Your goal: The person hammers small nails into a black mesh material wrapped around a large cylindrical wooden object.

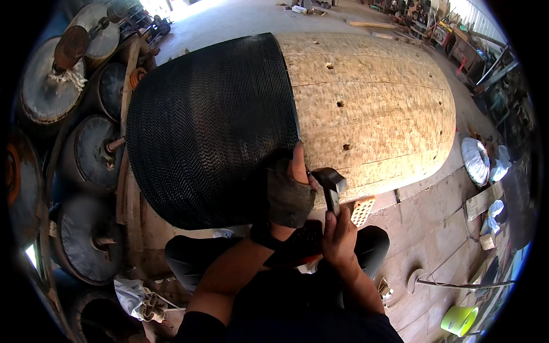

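A large wooden board table [372,108] is partly covered by a black woven mesh sheet [211,126]. My left hand [289,186], in a dark fingerless glove, presses on the mesh's right edge near the table's front. My right hand [340,237] grips the handle of a small hammer [331,183], whose dark head sits just right of my left thumb, over the wood at the mesh edge. Whatever is under my left fingertips is hidden.
Several round metal discs on shafts [86,148] are stacked at the left. A perforated brick [362,210] lies under the table edge. White bags [476,160] and a green bucket [460,319] sit on the tiled floor at the right. My knees are below.
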A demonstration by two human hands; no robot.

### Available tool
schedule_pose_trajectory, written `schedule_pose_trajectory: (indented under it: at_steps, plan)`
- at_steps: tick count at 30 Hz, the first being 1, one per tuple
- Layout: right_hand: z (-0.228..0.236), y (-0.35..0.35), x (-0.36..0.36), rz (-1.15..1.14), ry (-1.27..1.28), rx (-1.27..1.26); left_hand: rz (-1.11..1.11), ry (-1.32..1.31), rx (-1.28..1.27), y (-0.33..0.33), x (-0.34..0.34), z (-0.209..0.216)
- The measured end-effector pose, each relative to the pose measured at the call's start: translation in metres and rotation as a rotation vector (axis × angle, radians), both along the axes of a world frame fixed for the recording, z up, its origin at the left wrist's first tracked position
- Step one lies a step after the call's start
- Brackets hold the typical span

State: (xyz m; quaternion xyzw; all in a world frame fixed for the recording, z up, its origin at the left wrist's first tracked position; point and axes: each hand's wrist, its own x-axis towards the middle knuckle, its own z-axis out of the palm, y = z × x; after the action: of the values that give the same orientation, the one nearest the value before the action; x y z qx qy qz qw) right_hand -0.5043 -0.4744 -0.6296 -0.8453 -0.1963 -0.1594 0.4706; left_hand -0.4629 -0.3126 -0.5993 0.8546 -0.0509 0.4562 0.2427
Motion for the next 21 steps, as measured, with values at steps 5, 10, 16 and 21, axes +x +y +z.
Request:
schedule_pose_trajectory:
  at_steps: [5, 10, 16, 21]
  plan:
    - [-0.007, 0.005, 0.009, -0.071, -0.036, -0.153, 0.085, 0.013, 0.094, -0.005, -0.010, 0.004]
    - [-0.020, -0.012, -0.008, 0.074, -0.146, 0.340, -0.093, 0.003, 0.123, -0.006, -0.068, -0.023]
    - [-0.026, -0.001, 0.003, 0.025, -0.040, -0.066, -0.245, 0.482, 0.338, -0.006, -0.136, -0.131]
    - [-0.053, -0.006, 0.006, 0.018, -0.251, 0.186, -0.377, 0.674, 0.337, -0.009, -0.140, -0.152]
